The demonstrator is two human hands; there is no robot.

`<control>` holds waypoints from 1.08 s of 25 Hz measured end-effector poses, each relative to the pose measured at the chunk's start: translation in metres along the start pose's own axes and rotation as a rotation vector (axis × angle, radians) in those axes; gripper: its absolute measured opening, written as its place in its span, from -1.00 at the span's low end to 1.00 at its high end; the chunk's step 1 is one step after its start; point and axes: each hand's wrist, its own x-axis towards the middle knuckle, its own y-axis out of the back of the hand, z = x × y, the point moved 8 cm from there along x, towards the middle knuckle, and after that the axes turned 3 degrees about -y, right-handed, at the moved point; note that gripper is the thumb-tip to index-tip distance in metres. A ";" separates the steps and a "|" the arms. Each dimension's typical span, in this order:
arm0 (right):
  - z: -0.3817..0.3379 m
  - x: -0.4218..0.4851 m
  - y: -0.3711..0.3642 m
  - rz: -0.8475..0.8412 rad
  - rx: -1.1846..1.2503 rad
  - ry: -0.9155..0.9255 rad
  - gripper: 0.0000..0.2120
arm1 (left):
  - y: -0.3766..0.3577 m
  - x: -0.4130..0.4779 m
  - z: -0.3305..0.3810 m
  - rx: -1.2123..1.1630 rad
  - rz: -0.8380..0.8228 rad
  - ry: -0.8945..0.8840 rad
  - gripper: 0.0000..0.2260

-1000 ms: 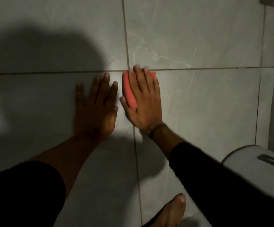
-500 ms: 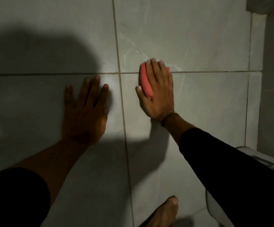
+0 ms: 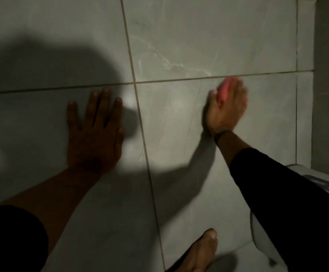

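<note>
A pink sponge (image 3: 224, 90) is pressed against the grey tiled wall (image 3: 189, 36), just under the horizontal grout line. My right hand (image 3: 226, 108) lies over it with fingers laid across its top and the thumb along its left side, gripping it; the hand is motion-blurred. My left hand (image 3: 95, 128) lies flat on the tile to the left of the vertical grout line, fingers spread and straight, in shadow. Most of the sponge is hidden under my right hand.
A white toilet tank (image 3: 320, 183) with a flush button sits at the lower right, partly behind my right sleeve. A bare foot (image 3: 202, 252) stands on the floor at the bottom. A wall corner (image 3: 314, 95) runs down the right side.
My right hand has slid the sponge to the right along the horizontal grout line, away from the left hand. The left hand has stayed flat on the tile.
</note>
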 end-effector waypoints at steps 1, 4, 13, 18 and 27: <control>-0.037 -0.016 -0.011 0.013 -0.045 0.165 -0.24 | -0.001 0.001 -0.001 -0.006 -0.008 -0.001 -0.35; -0.088 -0.154 -0.044 -0.097 -0.096 0.681 -0.27 | -0.001 0.002 -0.003 -0.011 -0.015 0.021 -0.35; 0.041 -0.073 -0.004 0.030 0.090 -0.026 -0.24 | -0.003 0.000 -0.001 0.002 -0.012 0.008 -0.36; 0.006 -0.277 -0.052 -0.209 -0.141 0.755 -0.34 | 0.001 0.002 -0.004 -0.011 -0.044 0.019 -0.36; 0.069 -0.108 -0.019 -0.055 0.075 0.075 -0.24 | 0.004 0.000 0.000 0.009 -0.060 -0.002 -0.37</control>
